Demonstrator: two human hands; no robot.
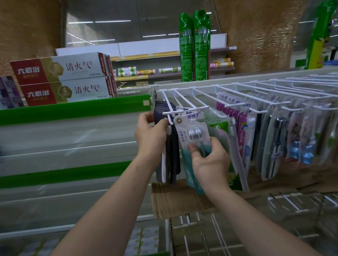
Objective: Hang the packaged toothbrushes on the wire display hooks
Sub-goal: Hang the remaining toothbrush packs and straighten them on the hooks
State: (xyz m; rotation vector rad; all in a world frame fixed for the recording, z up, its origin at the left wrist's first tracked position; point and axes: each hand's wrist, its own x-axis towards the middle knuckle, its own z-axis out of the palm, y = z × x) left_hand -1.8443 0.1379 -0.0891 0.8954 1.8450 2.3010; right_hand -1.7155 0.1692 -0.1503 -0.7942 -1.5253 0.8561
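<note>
The white wire display rack (pixel 243 91) runs from mid-frame to the right edge, its long hooks pointing toward the viewer, most of them already carrying clear-fronted toothbrush packs (pixel 278 138). To its left, green-edged metal shelving (pixel 59 111) bears red, gold and white toothpaste boxes (pixel 62 79); two tall green spray cans (pixel 195 44) stand on the ledge behind the rack. At the rack's left end, the left hand (pixel 150 138) has its fingers curled round the top of a bundle of dark navy toothbrush packs (pixel 169 148), right at the tip of the leftmost hook (pixel 170 118). Just beside it, the right hand (pixel 210 161) pinches a pale teal-and-white toothbrush pack (pixel 187 132) by its middle, thumb pressed on the front; its header sits at the front crossbar of the neighbouring hook (pixel 185 110), though whether the hole is threaded I cannot tell. The hanging step looks under way. Next, each header hole likely needs lining up with its hook tip and sliding back along the wire.
</note>
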